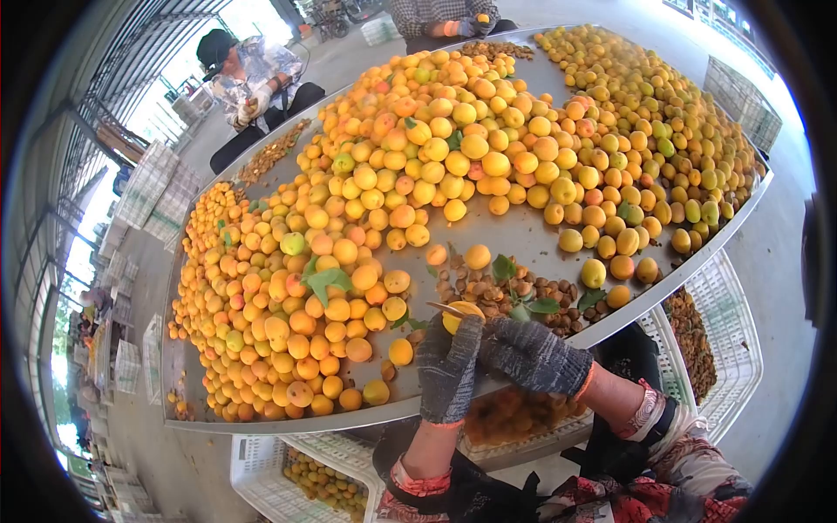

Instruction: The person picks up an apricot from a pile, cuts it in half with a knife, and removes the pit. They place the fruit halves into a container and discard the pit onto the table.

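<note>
Left hand: the left hand (447, 370) wears a grey knit glove and reaches up to the near edge of the table; its fingers curl around the apricot (460, 315) from below and from the left, gripping it.
Right hand: the right hand (534, 353), in the same kind of glove, comes in from the right; its fingers are pressed together and closed on the handle of a small knife (446, 309), though the handle itself is hidden in the glove.
Apricot: yellow-orange, held between the two hands just above the near rim of the table, right beside the heap of pits.
Knife: only the thin blade shows, lying across the top of the held apricot and pointing left.
Pits: a heap of brown pits (488, 292) with a few green leaves lies on the table just beyond the hands.
Table: a large grey metal table (514, 235) tilted across the view, covered with loose apricots.
Fruit pile: a big pile of apricots (418, 166) fills the middle and the left, with a second band along the far right edge.
Crates: white plastic crates (261, 458) stand under the near edge of the table; one holds fruit.
Other people: a seated person (248, 78) in a dark cap works at the far left side, and another person's hands (462, 26) are at the far end.
</note>
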{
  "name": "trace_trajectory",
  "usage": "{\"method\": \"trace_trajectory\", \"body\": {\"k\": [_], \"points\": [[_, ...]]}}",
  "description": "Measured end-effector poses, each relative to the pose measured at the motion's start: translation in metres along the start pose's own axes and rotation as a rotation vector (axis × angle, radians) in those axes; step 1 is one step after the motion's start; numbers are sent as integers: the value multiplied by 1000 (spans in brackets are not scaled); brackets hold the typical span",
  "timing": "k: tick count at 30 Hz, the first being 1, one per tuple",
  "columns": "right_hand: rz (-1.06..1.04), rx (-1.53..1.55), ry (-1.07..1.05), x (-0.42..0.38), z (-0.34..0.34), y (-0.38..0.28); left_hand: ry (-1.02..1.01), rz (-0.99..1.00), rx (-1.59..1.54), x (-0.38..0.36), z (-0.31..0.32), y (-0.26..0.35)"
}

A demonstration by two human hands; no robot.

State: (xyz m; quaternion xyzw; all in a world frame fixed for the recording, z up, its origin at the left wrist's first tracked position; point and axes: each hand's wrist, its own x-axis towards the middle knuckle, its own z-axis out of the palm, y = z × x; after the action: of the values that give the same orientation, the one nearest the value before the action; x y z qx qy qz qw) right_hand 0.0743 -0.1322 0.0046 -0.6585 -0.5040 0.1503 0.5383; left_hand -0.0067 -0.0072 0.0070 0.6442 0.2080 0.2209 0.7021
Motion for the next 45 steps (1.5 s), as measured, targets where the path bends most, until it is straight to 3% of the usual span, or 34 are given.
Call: {"method": "trace_trajectory", "body": {"k": [1, 2, 4, 5, 7, 10, 14, 17, 19, 23, 25, 26, 28, 32, 34, 35, 37, 41, 43, 44, 45], "points": [[-387, -500, 23, 0, 1, 6, 23, -26, -19, 0, 0, 0], [-391, -497, 20, -3, 4, 6, 28, -25, -18, 0, -4, -2], [413, 729, -51, -6, 6, -1, -39, 182, 193, 0, -11, -9], [415, 726, -48, -6, 1, 2, -41, 181, 189, 0, -10, -9], [-598, -604, -84, -8, -9, 11, -48, 160, 24, -1, -9, -4], [-451, -390, -104, -9, -12, 13, -62, 171, 98, -1, -11, -5], [-516, -561, -105, -6, -17, 9, -44, 183, 107, 0, -5, -3], [-478, -498, -127, -8, -17, 22, -21, 236, 194, 0, -6, -9], [-427, -344, -165, -10, -13, 27, -58, 144, 129, -3, -9, -3], [-458, -368, -145, -12, -13, 25, -50, 166, 44, -1, -8, -6], [-385, -419, -111, -15, -4, 32, -24, 381, 362, 3, -10, -15], [-385, -417, -112, -15, -3, 30, -23, 379, 362, 2, -10, -16], [-420, -471, -61, -13, -2, 25, -43, 141, 195, 3, -4, -3], [-382, -415, -111, -12, -7, 22, -14, 161, 208, 5, -10, -18], [-475, -423, -182, -11, -13, 19, -28, 388, 311, 4, -14, -27], [-475, -421, -182, -12, -13, 17, -27, 387, 312, 2, -15, -27], [-398, -395, -183, -12, -14, 15, -99, 114, 116, 0, -15, -13], [-427, -417, -118, -11, -5, 4, -66, 188, 163, 3, -9, -22], [672, 684, 23, 2, 2, -34, 86, 205, 171, 7, 1, -17], [669, 681, 21, -2, 3, -29, 88, 209, 170, 9, -3, -18], [520, 441, -41, -10, 4, -18, 164, 131, 160, 12, -9, -20]]}}
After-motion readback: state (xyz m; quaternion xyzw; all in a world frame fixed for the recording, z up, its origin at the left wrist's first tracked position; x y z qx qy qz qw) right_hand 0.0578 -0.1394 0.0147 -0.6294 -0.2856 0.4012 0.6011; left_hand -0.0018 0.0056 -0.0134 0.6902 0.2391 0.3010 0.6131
